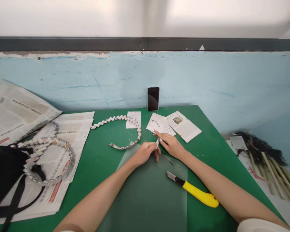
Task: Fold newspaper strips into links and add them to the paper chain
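A small folded strip of white paper (157,143) is pinched between the thumb and fingers of my left hand (145,152). My right hand (171,144) meets it from the other side, thumb against the paper and forefinger stretched out beyond it. Both hands are over the top part of a clear plastic sheet (147,196). To their left a zigzag chain of folded paper (120,117) curves across the green table (106,180). Beside my right forearm lies a yellow utility knife (199,194), its blade pointing up and left.
Cut paper pieces (185,126) lie beyond my hands. A phone (153,99) leans upright against the blue wall (207,77). On the left are newspapers (79,135), more paper chain (67,161) and a black bag (7,174). Stalks (270,174) lie right of the table.
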Tool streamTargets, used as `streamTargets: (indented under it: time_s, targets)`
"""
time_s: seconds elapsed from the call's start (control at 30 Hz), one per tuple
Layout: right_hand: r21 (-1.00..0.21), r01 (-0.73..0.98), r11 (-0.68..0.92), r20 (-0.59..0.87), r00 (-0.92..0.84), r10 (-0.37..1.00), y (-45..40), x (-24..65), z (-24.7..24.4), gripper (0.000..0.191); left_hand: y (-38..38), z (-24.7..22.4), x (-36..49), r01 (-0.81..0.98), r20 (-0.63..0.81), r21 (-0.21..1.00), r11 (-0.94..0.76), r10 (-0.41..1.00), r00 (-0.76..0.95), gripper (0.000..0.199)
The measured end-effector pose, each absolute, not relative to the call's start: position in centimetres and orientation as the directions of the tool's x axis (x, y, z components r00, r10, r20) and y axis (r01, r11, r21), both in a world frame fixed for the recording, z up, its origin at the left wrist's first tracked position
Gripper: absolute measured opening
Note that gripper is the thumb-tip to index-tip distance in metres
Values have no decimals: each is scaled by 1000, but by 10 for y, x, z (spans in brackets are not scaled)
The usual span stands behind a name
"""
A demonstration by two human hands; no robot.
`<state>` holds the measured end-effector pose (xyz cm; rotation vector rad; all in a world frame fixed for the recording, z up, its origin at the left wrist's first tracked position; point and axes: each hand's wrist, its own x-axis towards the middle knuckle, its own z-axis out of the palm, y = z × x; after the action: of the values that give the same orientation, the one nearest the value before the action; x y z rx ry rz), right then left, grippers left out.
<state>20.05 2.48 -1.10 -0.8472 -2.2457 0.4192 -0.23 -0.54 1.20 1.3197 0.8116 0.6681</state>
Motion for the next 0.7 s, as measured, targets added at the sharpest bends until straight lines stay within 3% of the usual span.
streamTargets:
  time_s: [0.27, 0.53, 0.7]
  targets:
    - [-254, 460, 851, 486, -700, 523, 25, 200, -9, 61, -5, 3, -1, 29, -86, 996, 84, 825, 558, 42]
    - [-295, 465, 835, 452, -702, 551, 25, 201, -6, 55, -6, 8, 0, 47, -104, 995, 93, 829, 549, 58]
    - [-358, 453, 816, 458, -677, 576, 25, 200, -9, 52, -8, 8, -1, 104, -141, 990, 100, 820, 555, 48]
